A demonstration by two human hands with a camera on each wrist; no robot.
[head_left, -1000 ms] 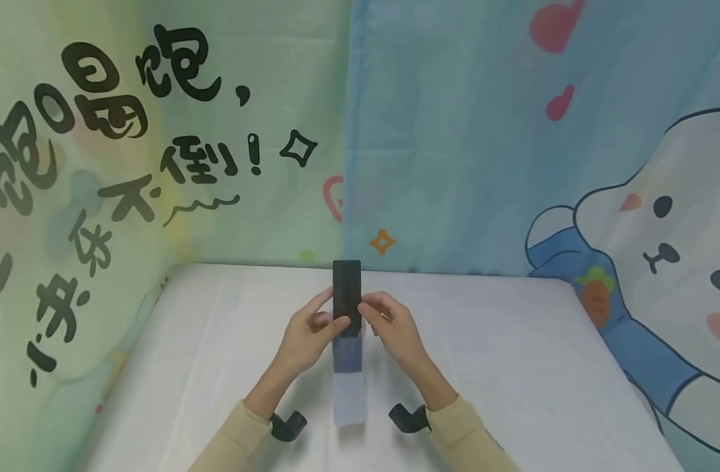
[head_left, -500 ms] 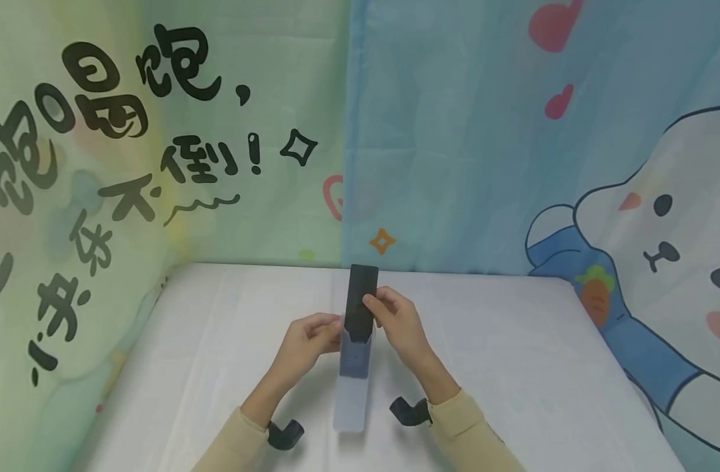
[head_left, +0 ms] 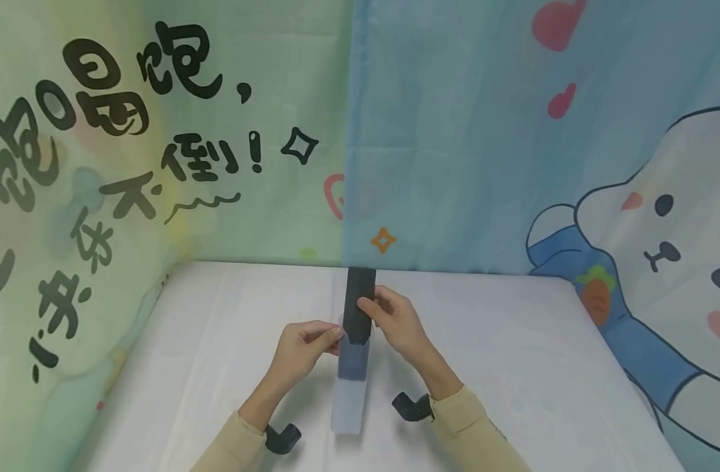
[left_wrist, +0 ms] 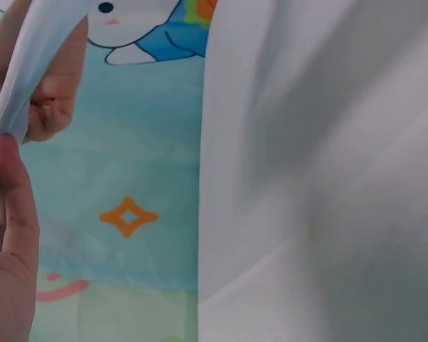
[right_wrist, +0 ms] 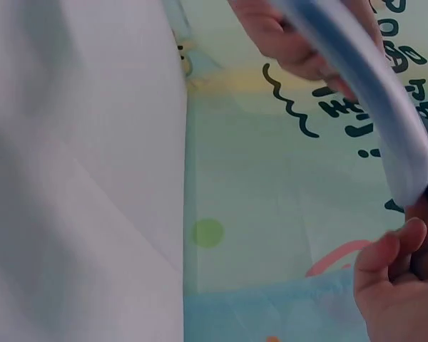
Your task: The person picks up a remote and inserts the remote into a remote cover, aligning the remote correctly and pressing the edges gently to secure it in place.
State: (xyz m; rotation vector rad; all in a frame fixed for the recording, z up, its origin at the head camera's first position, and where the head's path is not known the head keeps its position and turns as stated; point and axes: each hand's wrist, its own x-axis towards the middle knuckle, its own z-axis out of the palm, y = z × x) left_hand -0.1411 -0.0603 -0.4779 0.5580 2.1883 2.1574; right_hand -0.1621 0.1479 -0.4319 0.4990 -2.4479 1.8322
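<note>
A long black box-like piece (head_left: pixel 358 305) stands partly inside a narrow translucent bag or sleeve (head_left: pixel 348 410). Its lower part shows dark through the sleeve, whose bottom hangs loose, flat and slightly tilted. My left hand (head_left: pixel 301 347) pinches the sleeve's left edge near its mouth between thumb and fingers. My right hand (head_left: pixel 397 321) holds the black piece from the right, thumb on its front. In the left wrist view the pale sleeve (left_wrist: pixel 46 50) runs up past the left thumb. The right wrist view shows the sleeve (right_wrist: pixel 392 121) above the right hand (right_wrist: pixel 406 285).
A white-covered table (head_left: pixel 483 354) lies beneath the hands. Behind it hangs a printed cloth backdrop (head_left: pixel 454 164), with another side at the left. A dark angled device (head_left: pixel 284 438) sits at the left wrist and a similar one (head_left: pixel 411 406) at the right.
My left hand has left the black piece's front and now pinches the sleeve's edge lower down. My right thumb has moved onto the black piece, which has shifted right and tilted slightly.
</note>
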